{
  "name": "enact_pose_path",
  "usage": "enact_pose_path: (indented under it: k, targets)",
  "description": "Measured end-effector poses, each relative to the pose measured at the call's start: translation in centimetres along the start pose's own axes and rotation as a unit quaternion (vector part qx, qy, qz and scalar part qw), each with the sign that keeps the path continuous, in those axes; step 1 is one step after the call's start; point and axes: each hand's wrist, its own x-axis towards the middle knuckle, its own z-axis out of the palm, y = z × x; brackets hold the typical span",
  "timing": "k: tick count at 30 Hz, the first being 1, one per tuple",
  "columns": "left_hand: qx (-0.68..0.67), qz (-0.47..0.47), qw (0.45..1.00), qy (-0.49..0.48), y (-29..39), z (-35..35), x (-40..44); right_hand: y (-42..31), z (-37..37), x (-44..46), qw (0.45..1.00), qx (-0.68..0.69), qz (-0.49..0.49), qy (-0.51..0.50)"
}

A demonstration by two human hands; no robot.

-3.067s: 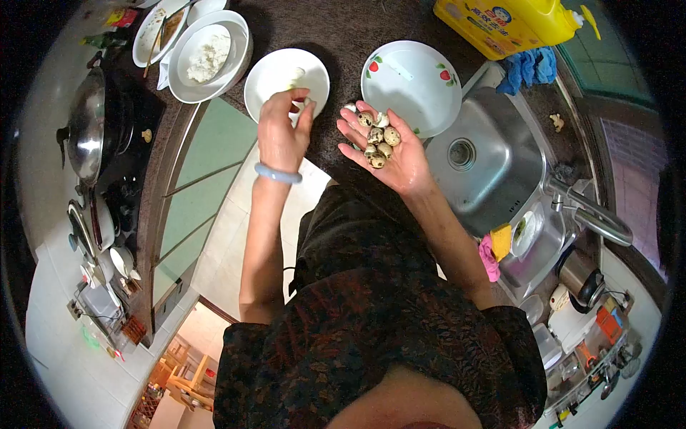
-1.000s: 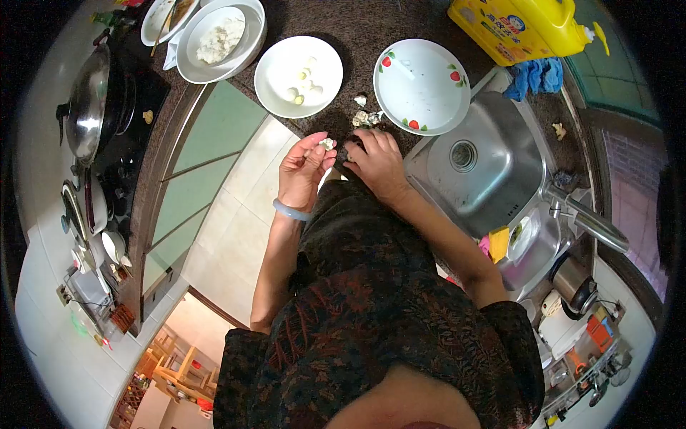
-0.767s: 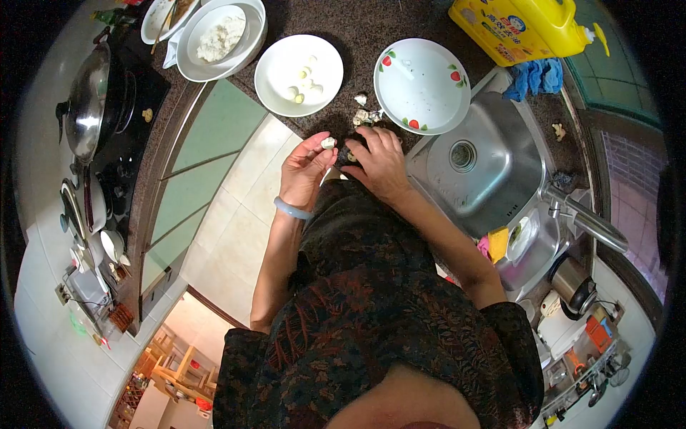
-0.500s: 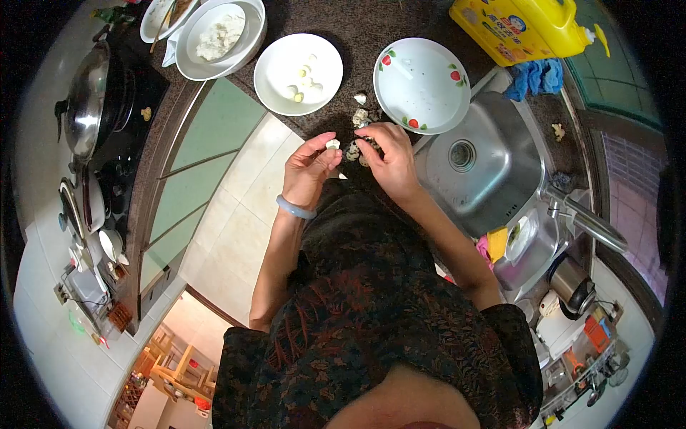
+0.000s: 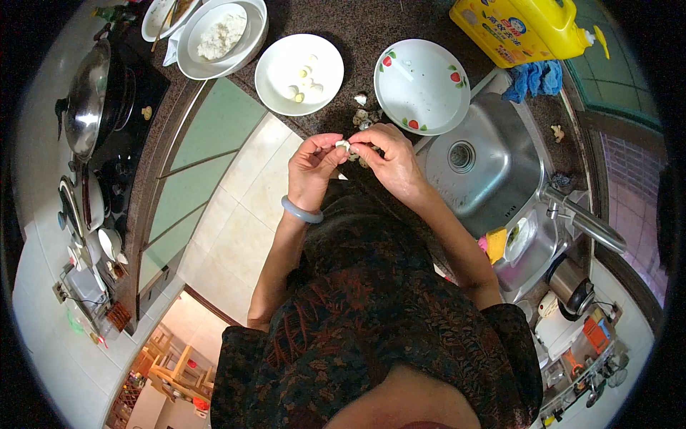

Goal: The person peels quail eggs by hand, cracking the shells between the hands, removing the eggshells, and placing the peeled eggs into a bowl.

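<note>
A small white quail egg (image 5: 343,145) is pinched between the thumb and fingers of my left hand (image 5: 310,171), which wears a pale bracelet (image 5: 301,210). My right hand (image 5: 394,163) meets it from the other side, thumb and fingertip closed on the egg's edge. Whether a bit of shell is between those fingertips is too small to tell. Speckled eggshell pieces (image 5: 361,116) lie on the counter just beyond and partly under my right hand. Ahead on the left, a white bowl (image 5: 275,61) holds several peeled eggs, some showing yellow.
Right of the shells stands a white bowl with red flower decoration (image 5: 421,82), beside the steel sink (image 5: 493,171). A yellow detergent jug (image 5: 518,28) and blue cloth (image 5: 536,77) are behind it. Back left are stacked bowls (image 5: 259,53) with white crumbly food; a wok (image 5: 86,107) sits farther left.
My right hand has left the shell pile and come left to the egg in my left hand. My left hand has shifted slightly right, so the two hands now meet.
</note>
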Motion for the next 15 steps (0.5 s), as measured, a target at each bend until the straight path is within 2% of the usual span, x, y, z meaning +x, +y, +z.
enact_pose_path:
  k: [12, 15]
  targets:
    - [0.036, 0.017, 0.999, 0.014, 0.4, 0.38, -0.1, -0.42, -0.19, 0.42, 0.997, -0.039, -0.061, 0.01]
    - [0.032, 0.012, 0.999, 0.009, 0.28, 0.25, -0.09, -0.81, -0.26, 0.5, 0.998, -0.043, -0.044, 0.003]
